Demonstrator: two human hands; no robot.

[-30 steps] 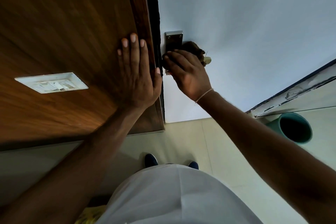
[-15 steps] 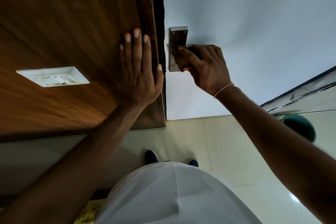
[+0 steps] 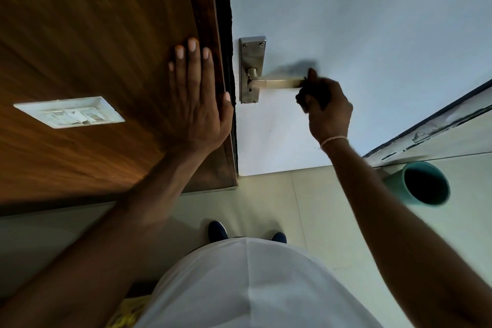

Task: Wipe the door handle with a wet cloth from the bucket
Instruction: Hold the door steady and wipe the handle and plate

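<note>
A metal lever door handle (image 3: 277,83) juts right from its steel backplate (image 3: 251,61) on the pale door (image 3: 346,21). My right hand (image 3: 328,109) is closed around a dark cloth (image 3: 310,85), which touches the lever's free right end. Only a dark bunch of the cloth shows above my fingers. My left hand (image 3: 197,98) lies flat with fingers spread on the brown wooden panel (image 3: 93,48) beside the door's edge, holding nothing. A teal bucket (image 3: 423,184) stands on the floor at the right, below the door.
A white switch plate (image 3: 69,112) is set in the wooden panel at the left. Pale floor tiles (image 3: 306,208) lie below, with my dark shoes (image 3: 217,230) near the door. A chipped frame edge (image 3: 431,125) runs diagonally at the right.
My right hand with the cloth has slid right from the backplate along the lever to its free end, uncovering the handle. The left hand has stayed on the wooden panel.
</note>
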